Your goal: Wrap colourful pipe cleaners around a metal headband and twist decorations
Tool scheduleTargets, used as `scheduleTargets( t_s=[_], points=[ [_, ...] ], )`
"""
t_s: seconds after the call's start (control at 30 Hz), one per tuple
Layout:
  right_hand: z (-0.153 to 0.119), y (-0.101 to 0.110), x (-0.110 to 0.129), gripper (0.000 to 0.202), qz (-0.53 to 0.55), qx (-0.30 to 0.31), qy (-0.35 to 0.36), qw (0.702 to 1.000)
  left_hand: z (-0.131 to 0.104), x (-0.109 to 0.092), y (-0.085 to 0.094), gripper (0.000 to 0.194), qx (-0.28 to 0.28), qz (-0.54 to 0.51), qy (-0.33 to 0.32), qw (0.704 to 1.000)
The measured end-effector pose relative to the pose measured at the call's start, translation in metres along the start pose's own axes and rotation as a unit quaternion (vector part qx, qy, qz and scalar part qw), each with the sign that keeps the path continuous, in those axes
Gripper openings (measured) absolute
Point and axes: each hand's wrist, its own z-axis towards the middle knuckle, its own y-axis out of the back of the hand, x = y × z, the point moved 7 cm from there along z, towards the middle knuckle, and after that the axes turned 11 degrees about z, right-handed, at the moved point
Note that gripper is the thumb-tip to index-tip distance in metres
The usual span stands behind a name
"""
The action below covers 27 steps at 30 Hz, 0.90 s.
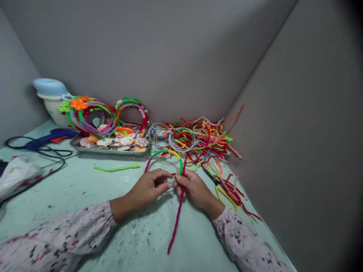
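Head view: both hands up at the near side of a partly wrapped hoop [173, 153], just above the mint bench [141, 234]. Hoop is green and yellow along its far arc, standing arched away from the person.

Right hand [198, 189]: grip clenched, thumb and fingers pinching the hoop's green right leg plus a magenta pipe cleaner [176, 223]. Looks like it pins both at 1 spot so the strand can't slip; long tail hangs down toward the near side.

Left hand [150, 187]: fingertips nearly together beside the right's, at something thin. Can't tell if the grip is closed on it. Probably steadying that side.

Far left: metal tray [113, 152] holds shells [126, 140], decorated headbands [144, 118] upright over them, likely to keep their shape. Lime pipe cleaner [116, 168] lies nearer.

Far right: pipe cleaner heap [198, 136], with bare hoops [170, 143] at its left side, so stock sits within reach. Scissors [210, 176] just right of the right hand, handles facing near, handy for pickup.
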Motion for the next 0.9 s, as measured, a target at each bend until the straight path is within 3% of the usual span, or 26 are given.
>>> scheduleTargets(
  t_s=[0.2, 0.43, 0.9],
  points=[
    [-0.001, -0.006, 0.001, 0.034, -0.045, -0.011, 0.005, 0.999, 0.001, -0.004, 0.001, 0.022, -0.001, 0.046, -0.013, 0.999],
    [0.005, 0.004, -0.003, 0.044, 0.015, -0.032, 0.012, 0.999, 0.000, -0.007, 0.016, 0.019, -0.079, 0.048, -0.017, 0.996],
    [0.002, -0.003, -0.008, 0.043, -0.096, -0.012, -0.052, 0.994, -0.004, -0.004, 0.023, 0.025, -0.127, -0.060, 0.037, 0.989]
  ],
)
